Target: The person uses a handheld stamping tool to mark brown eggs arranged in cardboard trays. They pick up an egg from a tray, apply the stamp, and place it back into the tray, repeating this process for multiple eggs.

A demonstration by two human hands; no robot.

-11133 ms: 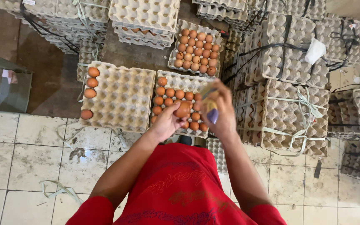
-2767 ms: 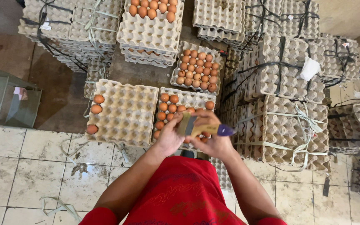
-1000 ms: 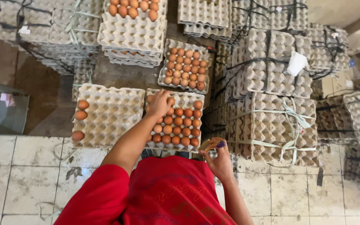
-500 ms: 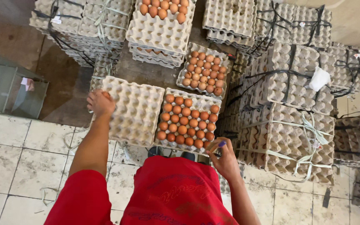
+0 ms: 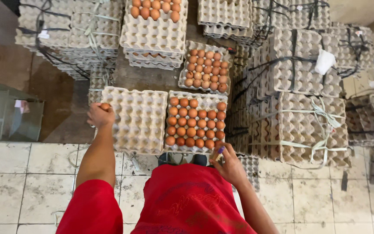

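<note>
Egg (image 5: 105, 106), brown, in left hand (image 5: 99, 116), fingers curled round it, at left edge of bare egg tray (image 5: 137, 119). Full tray (image 5: 194, 121) just beside, to the right. Right hand (image 5: 229, 164) near body, closed on small purple-tipped object (image 5: 218, 152).

An empty egg tray (image 5: 137, 119) lies just left of the egg-filled tray (image 5: 194, 121), stacked trays (image 5: 301, 123) to their right.

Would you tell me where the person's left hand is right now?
In the head view, the left hand is at the left edge of the nearly empty egg tray, closed around a brown egg.
</note>
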